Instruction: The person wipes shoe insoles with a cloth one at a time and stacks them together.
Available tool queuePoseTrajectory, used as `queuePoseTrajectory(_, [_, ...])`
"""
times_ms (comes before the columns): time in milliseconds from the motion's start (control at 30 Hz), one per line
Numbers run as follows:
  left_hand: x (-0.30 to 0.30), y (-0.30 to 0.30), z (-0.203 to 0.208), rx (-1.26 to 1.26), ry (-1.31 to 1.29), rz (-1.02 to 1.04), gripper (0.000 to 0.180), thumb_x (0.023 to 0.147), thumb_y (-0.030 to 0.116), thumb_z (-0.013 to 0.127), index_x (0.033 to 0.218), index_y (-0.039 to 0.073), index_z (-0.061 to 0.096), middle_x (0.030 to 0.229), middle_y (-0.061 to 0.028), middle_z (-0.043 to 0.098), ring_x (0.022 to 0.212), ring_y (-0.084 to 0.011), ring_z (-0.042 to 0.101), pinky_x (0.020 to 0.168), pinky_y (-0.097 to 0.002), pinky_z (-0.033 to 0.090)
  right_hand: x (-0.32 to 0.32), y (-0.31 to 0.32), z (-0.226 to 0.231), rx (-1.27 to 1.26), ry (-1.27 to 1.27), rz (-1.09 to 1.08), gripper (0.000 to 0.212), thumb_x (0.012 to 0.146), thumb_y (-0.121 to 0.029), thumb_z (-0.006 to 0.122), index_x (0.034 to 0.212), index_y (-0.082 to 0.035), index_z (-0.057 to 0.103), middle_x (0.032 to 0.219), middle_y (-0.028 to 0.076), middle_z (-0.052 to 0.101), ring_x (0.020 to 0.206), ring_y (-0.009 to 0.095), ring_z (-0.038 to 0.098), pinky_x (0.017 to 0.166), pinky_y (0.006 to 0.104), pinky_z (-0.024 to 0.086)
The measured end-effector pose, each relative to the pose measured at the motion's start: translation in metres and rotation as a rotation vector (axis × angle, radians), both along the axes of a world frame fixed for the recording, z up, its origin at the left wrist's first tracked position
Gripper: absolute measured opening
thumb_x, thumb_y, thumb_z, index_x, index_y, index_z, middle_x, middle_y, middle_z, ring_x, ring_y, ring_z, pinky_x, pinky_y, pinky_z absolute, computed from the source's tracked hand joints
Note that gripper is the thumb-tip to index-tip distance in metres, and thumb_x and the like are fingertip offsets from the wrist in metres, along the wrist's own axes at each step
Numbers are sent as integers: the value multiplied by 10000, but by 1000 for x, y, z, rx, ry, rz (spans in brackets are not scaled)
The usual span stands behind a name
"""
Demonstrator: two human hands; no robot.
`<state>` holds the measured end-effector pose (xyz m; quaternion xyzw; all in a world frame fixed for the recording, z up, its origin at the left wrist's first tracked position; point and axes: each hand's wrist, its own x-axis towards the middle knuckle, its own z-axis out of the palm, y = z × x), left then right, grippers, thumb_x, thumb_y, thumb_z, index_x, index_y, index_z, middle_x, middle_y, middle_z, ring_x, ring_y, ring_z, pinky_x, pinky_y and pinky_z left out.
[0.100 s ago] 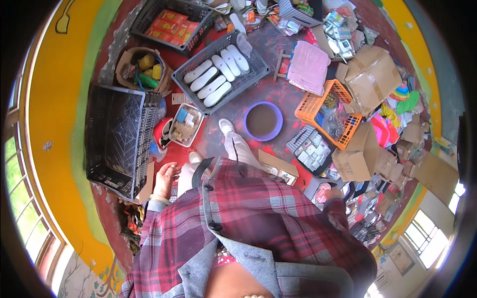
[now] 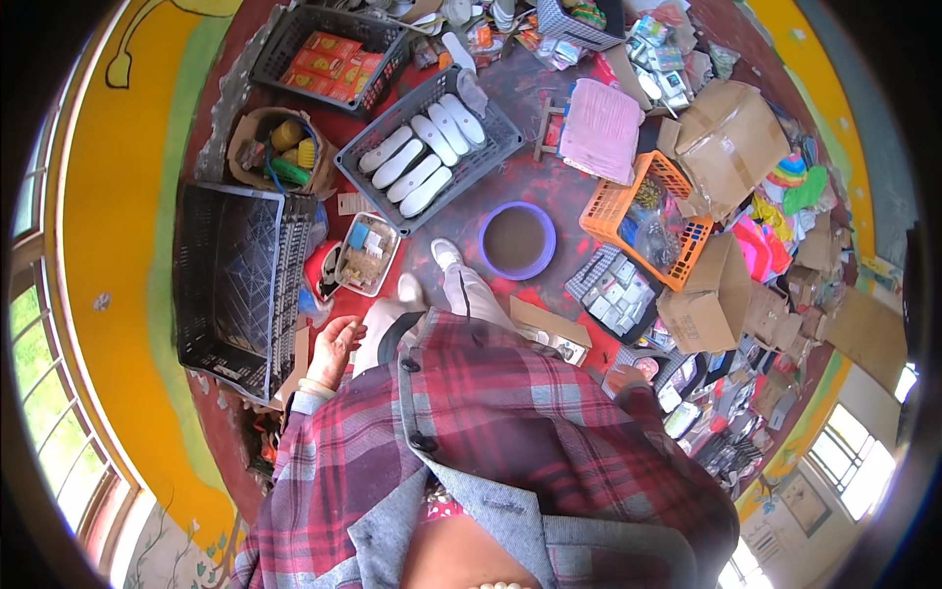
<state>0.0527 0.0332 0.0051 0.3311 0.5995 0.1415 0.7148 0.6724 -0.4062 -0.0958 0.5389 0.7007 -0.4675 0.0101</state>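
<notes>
My left hand (image 2: pixel 337 350) hangs beside my hip with fingers loosely bent and apart, holding nothing that I can see. A large black plastic crate (image 2: pixel 231 378) lies on its side to the left of it. On the other side, my right hand (image 2: pixel 624 378) shows just past the sleeve, small and foreshortened. Its fingers look stretched and empty, near a checked box of small goods (image 2: pixel 677 365). Between and ahead of my feet stands a purple-rimmed basin (image 2: pixel 552 241) of murky brown liquid. A grey crate (image 2: pixel 471 169) holding several white shoe soles (image 2: pixel 432 137) stands beyond my feet.
An orange crate (image 2: pixel 601 218) and cardboard boxes (image 2: pixel 731 147) line the right side, with piled goods behind. A pink-topped stool (image 2: pixel 601 128) stands farther ahead. On the left are a white tray (image 2: pixel 340 275), a paper sack (image 2: pixel 240 147) and a dark crate (image 2: pixel 383 80) of orange packets.
My right hand has swung inward, toward my body. My left hand has shifted slightly to the right. The foot on the left shows more, and the view has tilted a little.
</notes>
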Motion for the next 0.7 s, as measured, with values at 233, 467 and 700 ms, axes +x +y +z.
queuePoseTrajectory(233, [-18,53,16,205,137,-277,238,927,154,532,1073,-30,568,884,-46,622,808,-115,568,725,-248,462,-120,147,17,-759,361,-1778,317,900,-261,512,1128,-41,532,1015,157,622,888,275,632,750,382,502])
queuePoseTrajectory(467, [-8,114,2,441,306,-367,256,914,178,551,1051,-34,588,894,-63,635,787,-115,568,696,-249,466,-102,176,35,-632,424,-1697,265,887,-267,518,1057,-69,563,888,92,628,784,229,621,652,363,494])
queuePoseTrajectory(700, [63,195,24,492,153,-372,288,903,217,557,1065,-19,593,904,-123,668,849,-186,622,760,-301,484,-29,109,-101,-212,19,-825,265,905,-251,495,975,-22,608,895,60,641,897,250,615,818,355,483])
